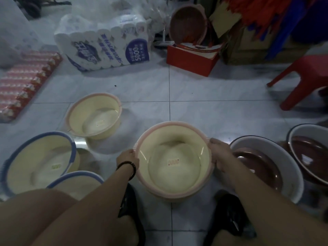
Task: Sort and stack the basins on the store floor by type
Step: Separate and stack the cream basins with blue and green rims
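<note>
Round cream plastic basin with pink rim (174,162) gripped at opposite edges by left hand (128,157) and right hand (220,153), matching pink-rimmed cream basin (95,116) beyond left hand, white-rimmed brown basin (266,166) just beside right hand

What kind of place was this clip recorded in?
Probably a small household-goods shop or its stockroom: wrapped packs of paper rolls lie on the tiled floor, several matching plastic basins sit about, and a red plastic stool stands beside boxed stock.

You see the tiled floor (204,96) carrying cream basins (94,116), brown basins (266,167), tissue packs (104,45), a red stool (305,75) and a red box (191,61).
</note>
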Tool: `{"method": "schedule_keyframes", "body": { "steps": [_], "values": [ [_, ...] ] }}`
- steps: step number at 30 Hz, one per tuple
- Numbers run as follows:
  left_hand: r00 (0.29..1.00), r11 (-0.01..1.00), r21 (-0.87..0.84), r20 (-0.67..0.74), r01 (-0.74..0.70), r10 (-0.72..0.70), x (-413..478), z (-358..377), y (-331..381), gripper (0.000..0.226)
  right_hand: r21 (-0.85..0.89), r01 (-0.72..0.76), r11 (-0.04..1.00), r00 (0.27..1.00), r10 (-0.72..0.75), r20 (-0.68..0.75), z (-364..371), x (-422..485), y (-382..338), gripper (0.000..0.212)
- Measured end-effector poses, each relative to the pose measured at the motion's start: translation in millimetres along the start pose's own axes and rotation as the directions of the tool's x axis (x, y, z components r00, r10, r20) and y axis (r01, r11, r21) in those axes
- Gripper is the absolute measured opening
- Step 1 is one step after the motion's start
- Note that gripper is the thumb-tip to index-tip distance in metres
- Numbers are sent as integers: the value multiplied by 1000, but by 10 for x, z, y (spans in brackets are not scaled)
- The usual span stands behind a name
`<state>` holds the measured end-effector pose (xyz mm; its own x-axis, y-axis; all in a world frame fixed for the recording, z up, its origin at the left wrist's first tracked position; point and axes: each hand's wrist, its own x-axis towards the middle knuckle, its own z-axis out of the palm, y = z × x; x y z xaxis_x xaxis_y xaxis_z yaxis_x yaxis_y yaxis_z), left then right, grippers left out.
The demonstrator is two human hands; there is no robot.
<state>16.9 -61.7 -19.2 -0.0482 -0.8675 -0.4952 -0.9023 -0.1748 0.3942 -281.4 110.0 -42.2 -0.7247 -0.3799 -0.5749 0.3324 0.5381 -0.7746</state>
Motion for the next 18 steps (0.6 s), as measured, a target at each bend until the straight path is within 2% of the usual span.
{"method": "schedule_keyframes", "body": {
  "steps": [2,5,8,11,13,15,17,18],
  "values": [
    [999,1000,5,-33,23,-23,86,99,-76,36,-59,25,998,1000,-25,3,75,59,102,12],
    [998,998,38,-49,44,-43,211,195,-146,36,-105,31,994,999,-27,46,143,209,258,23],
    [998,998,15,-34,58,-57,228,292,-148,40,-257,132,957,986,-100,135,164,284,320,17],
    [997,997,0,-25,72,-72,311,378,-189,43,-412,175,894,967,-77,243,173,334,383,29],
    [999,995,90,0,48,-48,318,358,-181,42,-457,182,870,967,-73,246,169,369,399,34],
    [999,965,259,45,-25,14,292,275,-119,42,-507,163,846,974,-57,218,214,339,319,32],
    [991,888,449,126,-101,49,258,123,33,48,-653,195,732,975,-70,212,332,256,133,31],
    [983,842,521,173,-141,57,244,-1,128,48,-725,223,652,972,-87,220,413,212,39,39]
  ]
}}
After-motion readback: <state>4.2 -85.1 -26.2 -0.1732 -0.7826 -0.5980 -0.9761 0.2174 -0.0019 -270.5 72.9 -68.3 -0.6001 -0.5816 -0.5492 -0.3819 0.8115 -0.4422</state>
